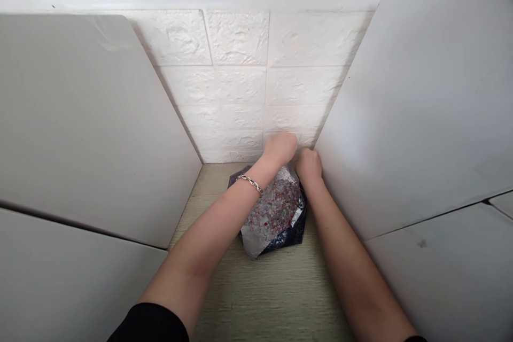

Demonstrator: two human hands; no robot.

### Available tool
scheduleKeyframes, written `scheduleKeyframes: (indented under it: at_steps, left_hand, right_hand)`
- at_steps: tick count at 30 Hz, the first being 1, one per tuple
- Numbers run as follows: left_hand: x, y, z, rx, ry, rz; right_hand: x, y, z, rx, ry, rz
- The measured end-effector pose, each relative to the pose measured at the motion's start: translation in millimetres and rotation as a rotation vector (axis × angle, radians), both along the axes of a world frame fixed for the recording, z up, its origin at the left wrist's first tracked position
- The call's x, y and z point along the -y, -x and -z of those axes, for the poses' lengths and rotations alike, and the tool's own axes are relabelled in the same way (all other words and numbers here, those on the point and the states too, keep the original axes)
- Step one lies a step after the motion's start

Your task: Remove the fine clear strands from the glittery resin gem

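Bead bag (276,214) under both outstretched hands

No text, label, brand or number can be read anywhere, not even on the bag (276,214).

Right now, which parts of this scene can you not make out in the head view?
- Left hand: blurred, so its fingers and grip cannot be told.
- Right hand: knuckles face the camera and hide its fingers; whether it holds anything is unclear.
- Bag: the far end is covered by both hands and the left forearm crosses it; the small pieces inside are too small to identify.
- Bracelet: only its top shows.
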State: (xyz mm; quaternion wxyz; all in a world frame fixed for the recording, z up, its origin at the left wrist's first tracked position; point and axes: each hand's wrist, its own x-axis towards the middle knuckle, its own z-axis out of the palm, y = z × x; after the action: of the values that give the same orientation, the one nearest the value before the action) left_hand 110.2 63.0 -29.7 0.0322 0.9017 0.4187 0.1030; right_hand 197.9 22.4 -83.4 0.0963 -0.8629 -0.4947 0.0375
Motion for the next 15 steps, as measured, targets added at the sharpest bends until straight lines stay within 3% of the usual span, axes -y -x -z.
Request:
scheduleKeyframes:
  at_steps: [6,15]
  left_hand:
    - [-1.7,-5.3,14.2,0.012,0.018,0.021]
    - [-1.4,-10.1,13.1,0.001,0.028,0.039]
  right_hand:
    - [1.4,-5.6,-1.9,0.003,0.029,0.020]
    - [1.6,-17.7,-0.7,-0.007,0.084,0.049]
